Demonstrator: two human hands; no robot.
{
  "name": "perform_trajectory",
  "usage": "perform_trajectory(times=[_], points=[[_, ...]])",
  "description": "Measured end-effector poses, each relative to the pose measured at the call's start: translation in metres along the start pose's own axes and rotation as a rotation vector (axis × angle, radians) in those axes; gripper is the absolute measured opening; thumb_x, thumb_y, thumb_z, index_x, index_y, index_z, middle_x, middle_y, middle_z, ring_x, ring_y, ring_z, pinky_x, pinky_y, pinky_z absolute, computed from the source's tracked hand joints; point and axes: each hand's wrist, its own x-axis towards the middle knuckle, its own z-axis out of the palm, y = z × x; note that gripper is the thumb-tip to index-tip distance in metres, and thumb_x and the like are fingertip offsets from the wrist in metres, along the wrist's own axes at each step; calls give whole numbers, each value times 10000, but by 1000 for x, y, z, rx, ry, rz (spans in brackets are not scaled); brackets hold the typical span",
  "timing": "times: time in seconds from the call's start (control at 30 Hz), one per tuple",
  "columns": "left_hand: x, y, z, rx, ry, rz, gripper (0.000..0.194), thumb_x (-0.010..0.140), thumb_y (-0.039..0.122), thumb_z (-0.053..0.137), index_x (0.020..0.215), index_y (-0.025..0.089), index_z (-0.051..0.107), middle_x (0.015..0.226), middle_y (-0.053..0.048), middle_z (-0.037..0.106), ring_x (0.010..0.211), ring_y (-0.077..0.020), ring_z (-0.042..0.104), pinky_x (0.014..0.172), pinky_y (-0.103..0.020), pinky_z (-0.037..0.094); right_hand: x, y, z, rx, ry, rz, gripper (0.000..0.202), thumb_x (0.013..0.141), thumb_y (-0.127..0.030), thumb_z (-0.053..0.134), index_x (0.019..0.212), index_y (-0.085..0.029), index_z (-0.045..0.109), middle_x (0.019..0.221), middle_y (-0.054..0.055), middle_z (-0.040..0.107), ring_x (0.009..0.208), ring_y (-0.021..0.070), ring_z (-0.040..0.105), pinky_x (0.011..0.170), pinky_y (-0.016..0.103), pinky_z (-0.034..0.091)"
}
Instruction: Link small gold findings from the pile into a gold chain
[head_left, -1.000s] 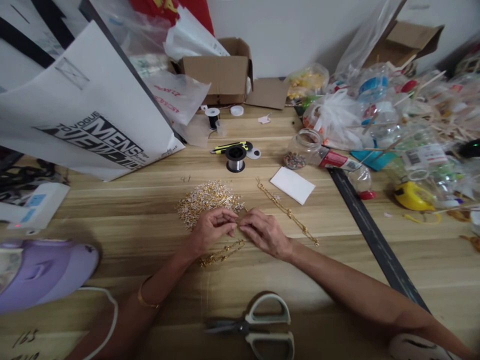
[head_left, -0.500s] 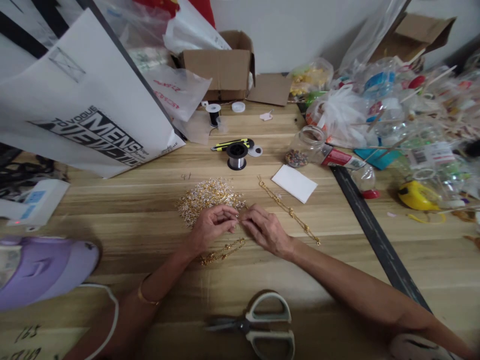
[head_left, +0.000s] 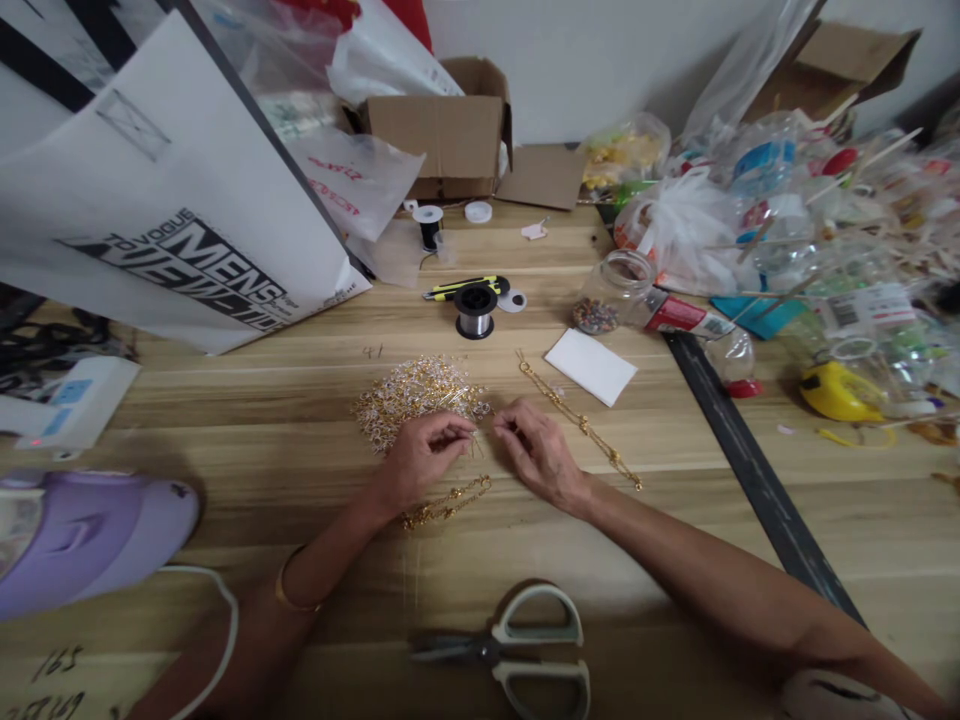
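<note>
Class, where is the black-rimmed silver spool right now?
In the head view, the silver spool stands just above centre, in front of the yellow-and-black tool, beyond the heap of small metal pieces.

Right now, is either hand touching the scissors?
No, the scissors lie on the wooden table, visibly apart from both the left hand and the right hand.

Pretty dim, murky shadow around the scissors (head_left: 501, 648) below the right hand (head_left: 546, 460), shiny bits (head_left: 416, 388) beside the left hand (head_left: 421, 455) kinda mushy.
</note>
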Motion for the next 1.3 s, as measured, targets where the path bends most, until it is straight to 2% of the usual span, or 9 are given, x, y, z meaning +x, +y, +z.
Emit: perform_trajectory(times=[0.13,0.37,0.57,0.7,0.83,1.07,1.3], points=[[0,1,1,128,7,65,101,785,181,615,853,165,688,812,-49,722,732,-146,664,716,-257,532,0,2,1,18,27,24,101,919,-165,457,852,-184,530,766,36,540,682,152,501,622,272,408],[1,3,1,45,40,15,212,744,143,628,949,171,670,751,-27,698,676,-131,657,645,-223,532,1,4,1,41,77,64,101,917,-179,471,845,-182,543,764,33,542,672,147,486,595,269,392],[1,3,0,190,41,101,79,775,142,612,811,160,681,781,-52,707,698,-143,643,679,-248,507,1,4,1,51,81,52,95,913,-172,478,845,-183,544,758,28,541,671,144,486,603,269,392],[1,5,-2,262,51,179,103,800,143,590,757,160,682,771,-56,695,717,-151,630,689,-258,487,1,4,1,44,53,43,88,911,-182,482,852,-183,547,770,35,547,687,151,498,614,276,401],[0,3,-1,202,78,156,105,815,182,594,783,161,691,791,-59,693,740,-158,633,705,-262,490,0,3,0,30,28,24,91,915,-180,475,853,-187,541,760,35,538,685,155,500,616,278,407],[-1,4,0,-38,88,-26,160,782,288,661,860,155,703,825,-52,708,715,-151,633,662,-238,493,0,0,0,11,-32,-35,98,937,-198,456,881,-188,535,765,40,544,689,157,510,643,285,423],[0,4,-2,-1,62,43,150,805,286,634,748,157,687,706,-27,652,656,-132,567,629,-226,441,1,-4,-2,10,-73,-75,123,951,-213,427,891,-184,532,780,52,555,697,160,516,642,282,431]])
